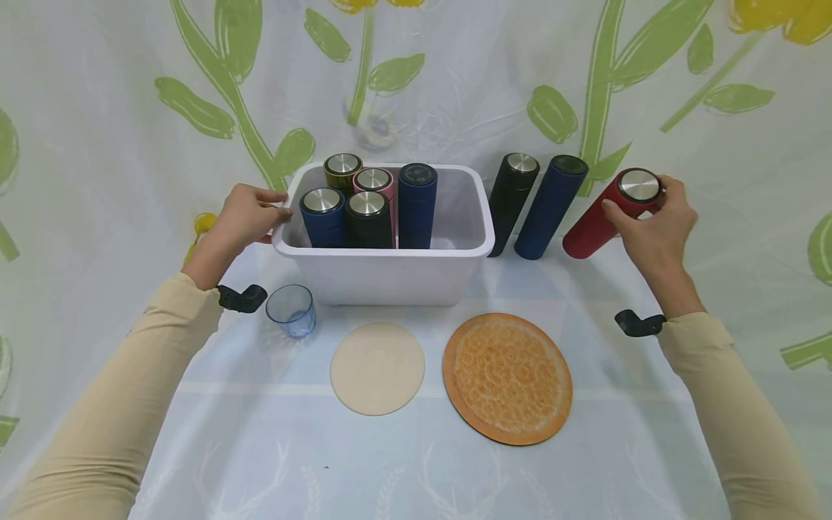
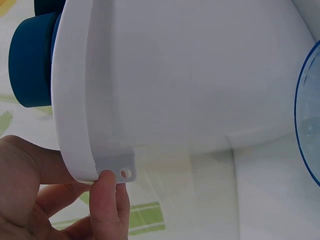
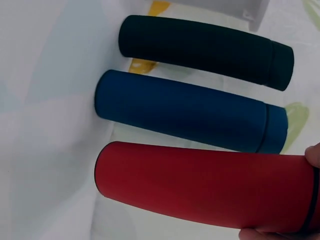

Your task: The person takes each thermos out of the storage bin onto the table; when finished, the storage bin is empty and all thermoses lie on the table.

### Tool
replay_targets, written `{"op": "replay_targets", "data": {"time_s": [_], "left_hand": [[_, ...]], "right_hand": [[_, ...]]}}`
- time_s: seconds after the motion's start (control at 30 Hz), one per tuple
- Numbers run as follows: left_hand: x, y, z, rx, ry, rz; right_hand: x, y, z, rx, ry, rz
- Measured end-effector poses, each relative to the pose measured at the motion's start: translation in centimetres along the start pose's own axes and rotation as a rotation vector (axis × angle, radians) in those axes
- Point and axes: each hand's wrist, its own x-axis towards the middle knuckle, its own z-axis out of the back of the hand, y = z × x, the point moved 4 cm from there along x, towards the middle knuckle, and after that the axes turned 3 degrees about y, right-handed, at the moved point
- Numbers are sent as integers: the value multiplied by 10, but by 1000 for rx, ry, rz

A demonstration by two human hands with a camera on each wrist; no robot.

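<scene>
With its thumb and fingers, my left hand (image 1: 243,217) pinches the left end of a white plastic bin (image 1: 390,278) at the rim; the left wrist view shows the fingers at a small tab (image 2: 116,167) with a hole. Inside the bin stand several thermos bottles, among them a tall blue one (image 1: 417,209) and a black one (image 1: 368,224). My right hand (image 1: 663,224) grips a red thermos (image 1: 594,222) around its top, near the steel-topped lid. Left of it a blue thermos (image 1: 551,209) and a black thermos (image 1: 513,202) stand beside the bin.
A clear blue-tinted glass (image 1: 291,312) stands in front of the bin's left end. Nearer lie a pale round disc (image 1: 377,368) and a larger brown round board (image 1: 507,379). A flowered plastic sheet (image 1: 468,87) hangs behind the table.
</scene>
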Motion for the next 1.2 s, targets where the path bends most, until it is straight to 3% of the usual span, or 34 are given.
{"op": "replay_targets", "data": {"time_s": [0.33,0.9,1.2], "left_hand": [[1,0,-1,3,2,0],[-2,-1,0,3,-9,0],[-1,0,1,2,-4,-6]], "right_hand": [[3,-20,-6,-44,19,-122],[15,-35,-25,-19,83,-202],[28,-38,-27,-77,152,-233]]}}
